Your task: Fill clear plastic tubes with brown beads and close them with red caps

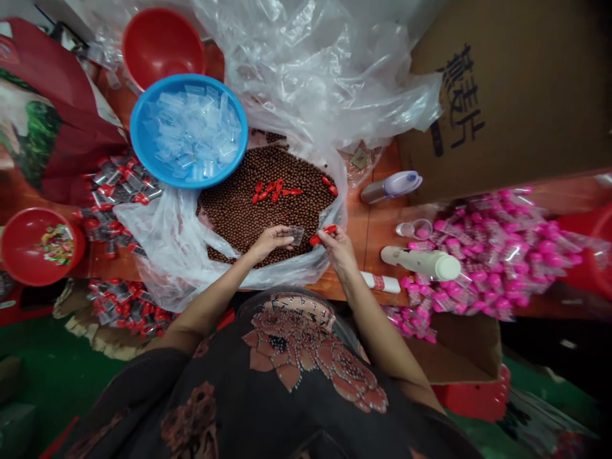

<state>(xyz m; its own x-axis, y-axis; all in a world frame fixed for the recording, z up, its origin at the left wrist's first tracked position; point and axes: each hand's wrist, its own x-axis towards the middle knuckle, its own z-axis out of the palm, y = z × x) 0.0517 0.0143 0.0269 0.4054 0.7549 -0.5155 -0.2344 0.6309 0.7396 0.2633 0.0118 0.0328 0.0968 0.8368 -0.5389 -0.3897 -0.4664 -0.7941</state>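
Here a small clear case (297, 236) is pinched between the thumb and fingers of the left hand (272, 242), while red plastic pieces (314, 240) are gripped in the fingertips of the right hand (337, 247)! Both forearms are stretched forward and angled inward, the hands held apart, almost level, above the near side of the brown beads (239, 217). Farther out, loose red spoon-shaped pieces (275, 189) are strewn across the beads, and the blue basin (137, 143) is heaped with clear pieces (196, 131)
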